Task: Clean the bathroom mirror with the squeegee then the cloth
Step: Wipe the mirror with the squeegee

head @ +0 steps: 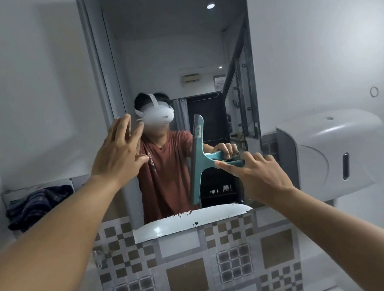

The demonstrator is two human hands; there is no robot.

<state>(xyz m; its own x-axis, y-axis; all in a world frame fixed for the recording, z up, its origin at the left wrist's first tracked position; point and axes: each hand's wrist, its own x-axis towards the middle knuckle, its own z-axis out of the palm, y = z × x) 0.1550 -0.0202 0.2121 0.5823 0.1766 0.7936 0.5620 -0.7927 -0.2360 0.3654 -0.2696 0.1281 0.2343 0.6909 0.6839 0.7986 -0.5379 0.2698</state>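
Hands differ: the right hand [257, 174] grips the teal squeegee [198, 159], blade upright against the mirror [169, 54], while the left hand [117, 150] is spread open on the glass; squeegee step underway, next a steady sideways pull; cloth [37, 206] waits left.

A narrow pale ledge [39, 185] runs along the wall to the left of the mirror [168, 47]. A crumpled dark striped cloth [39, 207] lies directly on it, bunched in a heap near its left end.
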